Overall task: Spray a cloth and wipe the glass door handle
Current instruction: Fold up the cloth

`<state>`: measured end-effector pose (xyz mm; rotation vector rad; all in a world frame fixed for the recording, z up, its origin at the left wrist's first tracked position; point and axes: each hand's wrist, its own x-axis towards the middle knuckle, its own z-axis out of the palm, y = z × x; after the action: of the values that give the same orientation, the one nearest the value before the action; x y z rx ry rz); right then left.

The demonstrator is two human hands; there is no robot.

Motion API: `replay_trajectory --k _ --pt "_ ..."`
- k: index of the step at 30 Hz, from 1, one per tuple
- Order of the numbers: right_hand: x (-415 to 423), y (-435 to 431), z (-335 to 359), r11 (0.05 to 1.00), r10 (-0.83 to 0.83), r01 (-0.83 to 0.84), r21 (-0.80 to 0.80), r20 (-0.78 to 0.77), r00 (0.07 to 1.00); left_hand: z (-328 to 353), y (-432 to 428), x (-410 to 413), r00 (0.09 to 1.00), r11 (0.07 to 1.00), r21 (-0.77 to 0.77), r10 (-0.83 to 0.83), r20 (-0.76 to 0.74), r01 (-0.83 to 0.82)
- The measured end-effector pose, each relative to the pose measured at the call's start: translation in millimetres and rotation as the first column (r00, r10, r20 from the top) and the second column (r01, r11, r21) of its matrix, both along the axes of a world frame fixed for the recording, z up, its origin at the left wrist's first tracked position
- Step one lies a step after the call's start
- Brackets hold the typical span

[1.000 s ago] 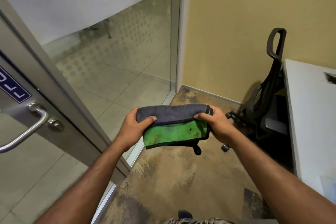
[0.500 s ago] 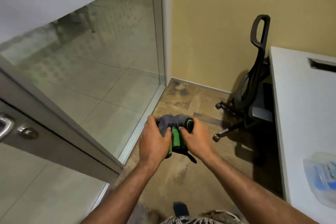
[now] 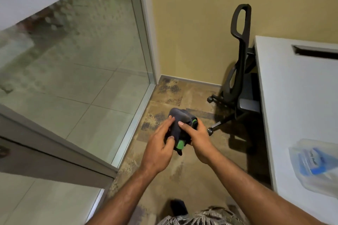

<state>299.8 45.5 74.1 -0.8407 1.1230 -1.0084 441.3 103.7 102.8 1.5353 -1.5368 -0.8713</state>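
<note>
Bunched now into a tight wad, the cloth that a second ago was stretched flat between two hands sits squeezed between them, its grey side outward and only a sliver of green showing below the fingertips. Left hand presses in from the near side, its fingers curled together against the grey fabric; right hand closes over the far side, thumb laid across the top and the remaining fingers wrapped behind the wad, out of sight. Beyond the knuckles lies patterned floor; to the right of the right hand stand an office chair and a white desk bearing a clear plastic bag. Left of the left hand is the glass door, whose handle has slid out of view as the head turned away. No spray bottle is visible, so the wiping appears either finished or not yet begun.
</note>
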Motion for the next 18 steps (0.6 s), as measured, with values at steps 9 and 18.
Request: replay_trajectory --k 9,18 --pt "-37 24 6 0.958 -0.159 0.068 0.279 0.32 0.934 -8 -25 2 0.92 0.939 0.344 0.142 -0.365 -0.009" --pt "-70 79 16 0.95 -0.239 0.141 0.28 0.352 0.905 -22 9 -51 0.807 0.87 0.424 0.053 -0.588 0.251"
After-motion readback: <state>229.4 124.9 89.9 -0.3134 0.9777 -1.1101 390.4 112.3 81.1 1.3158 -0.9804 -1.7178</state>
